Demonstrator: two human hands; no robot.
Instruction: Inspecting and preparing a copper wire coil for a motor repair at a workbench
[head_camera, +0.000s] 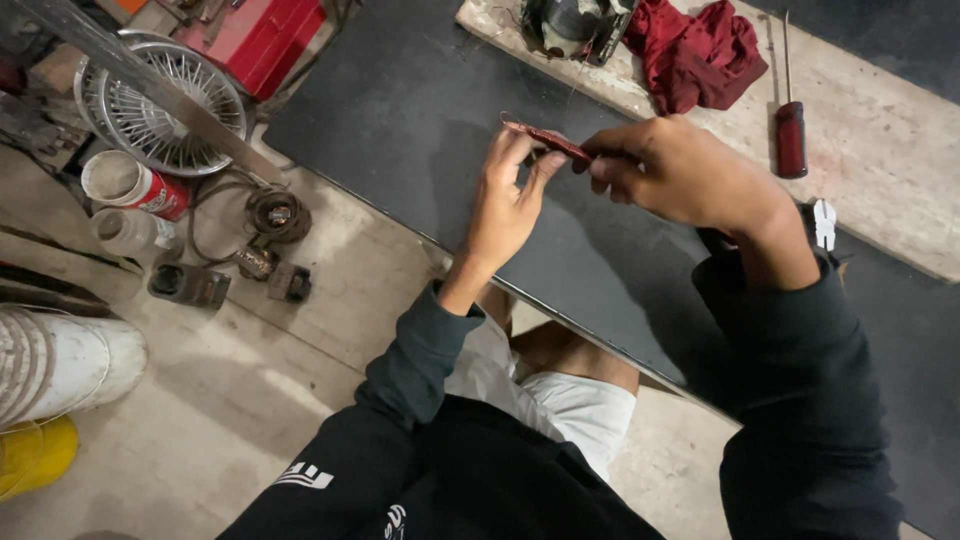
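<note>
The dark worktop (400, 110) runs out of view at the right. Above it, the right hand (690, 170) and left hand (505, 205) pinch a thin reddish strip (545, 140) with closed fingers (600, 165); its right end is hidden inside the grip. A red cloth (700, 50) partly covers something at the top edge.

Both hands, left hand (507, 205) and right hand (680, 170), pinch a thin dark-red flat strip (548, 141) above the black tabletop (400, 120). A red-handled screwdriver (790, 125) lies beside a crumpled maroon cloth (697, 50).
</note>
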